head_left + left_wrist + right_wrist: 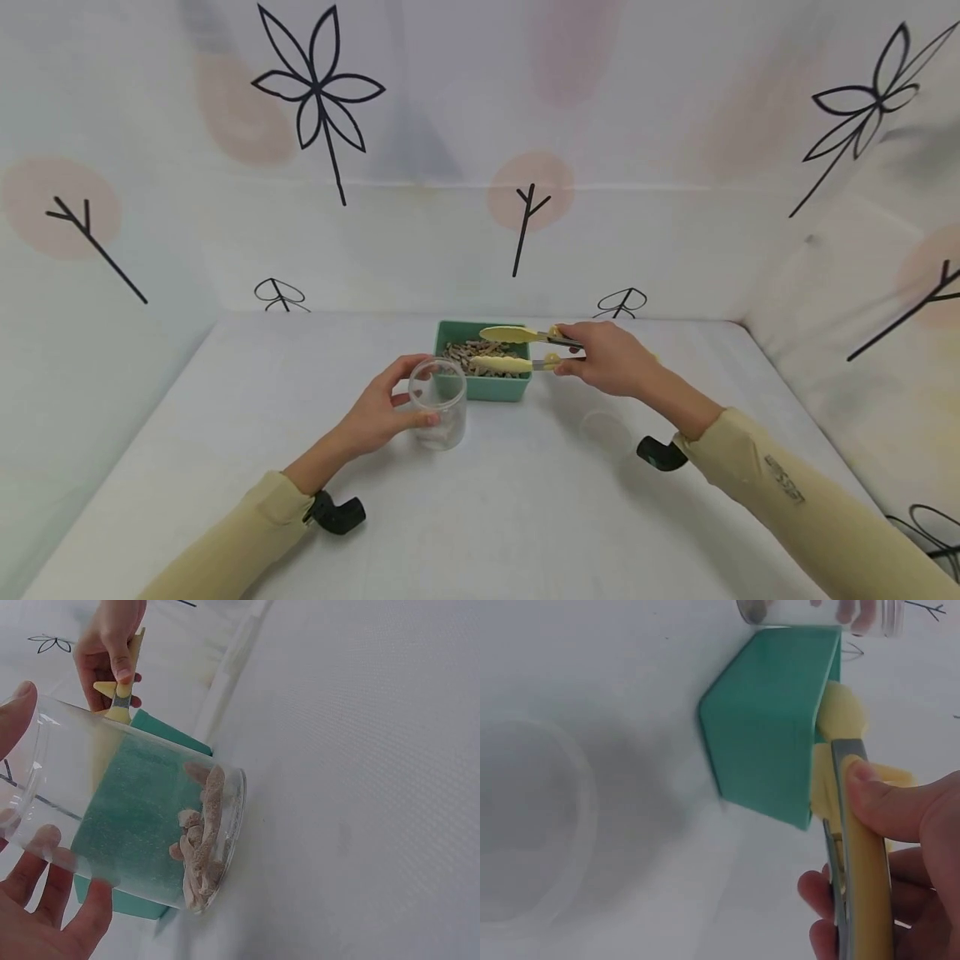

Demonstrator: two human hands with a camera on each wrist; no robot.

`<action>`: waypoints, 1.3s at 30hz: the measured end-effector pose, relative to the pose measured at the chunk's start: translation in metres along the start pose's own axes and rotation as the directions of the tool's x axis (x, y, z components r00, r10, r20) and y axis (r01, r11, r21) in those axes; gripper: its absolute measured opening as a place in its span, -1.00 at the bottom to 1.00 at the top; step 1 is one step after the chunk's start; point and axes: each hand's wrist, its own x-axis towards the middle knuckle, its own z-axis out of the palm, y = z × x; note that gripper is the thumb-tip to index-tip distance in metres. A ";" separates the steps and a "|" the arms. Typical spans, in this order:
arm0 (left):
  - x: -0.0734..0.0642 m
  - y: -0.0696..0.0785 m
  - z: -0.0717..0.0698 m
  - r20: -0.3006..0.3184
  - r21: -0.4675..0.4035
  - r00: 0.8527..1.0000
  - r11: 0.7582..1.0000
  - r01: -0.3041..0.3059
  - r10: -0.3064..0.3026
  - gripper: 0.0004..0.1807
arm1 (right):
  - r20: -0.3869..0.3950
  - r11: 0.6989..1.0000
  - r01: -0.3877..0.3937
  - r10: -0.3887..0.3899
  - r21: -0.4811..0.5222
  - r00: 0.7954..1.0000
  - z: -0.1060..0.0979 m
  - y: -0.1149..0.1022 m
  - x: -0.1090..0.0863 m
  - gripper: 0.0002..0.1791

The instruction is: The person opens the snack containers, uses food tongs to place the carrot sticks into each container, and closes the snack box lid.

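My left hand (378,410) grips a clear plastic jar (442,421) around its side, thumb in front and fingers behind. Several brownish, dusty stick-like pieces (201,840) lie at the jar's bottom. Directly behind the jar is a green rectangular bin (491,389) with many similar small pieces (461,354) inside. From the right, my right hand (618,360) holds yellow-tipped tongs (510,335), thumb on one arm and fingers on the other. The tong tips are spread over the bin, nothing visible between them.
A clear round lid (606,435) lies flat on the white table (525,517), right of the jar and below my right forearm. White fabric walls (420,250) with printed plants enclose the table's back and sides. Each wrist carries a black camera mount (337,514).
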 end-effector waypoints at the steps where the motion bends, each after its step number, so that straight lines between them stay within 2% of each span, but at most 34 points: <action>1: 0.000 0.000 0.000 0.000 -0.002 1.000 1.000 -0.001 0.001 -0.15 | 0.010 1.000 0.004 -0.003 -0.019 1.000 0.000 -0.001 0.002 -0.28; 9: 0.001 0.000 0.002 0.000 0.000 1.000 1.000 0.009 -0.009 -0.14 | 0.144 0.993 0.002 0.015 -0.117 0.989 0.003 -0.019 0.023 -0.20; 16: -0.002 0.000 0.002 -0.006 -0.016 1.000 1.000 0.017 -0.017 -0.16 | 0.204 0.988 0.009 0.023 -0.156 0.979 0.005 -0.038 0.038 -0.23; 20: -0.002 0.000 0.000 -0.008 -0.024 1.000 1.000 0.008 -0.008 -0.15 | 0.192 0.989 0.034 -0.006 -0.143 0.981 0.006 -0.038 0.041 -0.33; 30: -0.002 -0.002 -0.001 -0.011 -0.005 1.000 1.000 -0.001 0.001 -0.14 | 0.076 0.973 0.134 -0.122 -0.186 0.990 0.008 -0.035 0.036 -0.55; 39: -0.001 -0.001 0.000 0.006 -0.023 1.000 1.000 -0.012 0.012 -0.15 | 0.072 0.975 0.125 -0.114 -0.181 0.991 0.002 -0.028 0.030 -0.57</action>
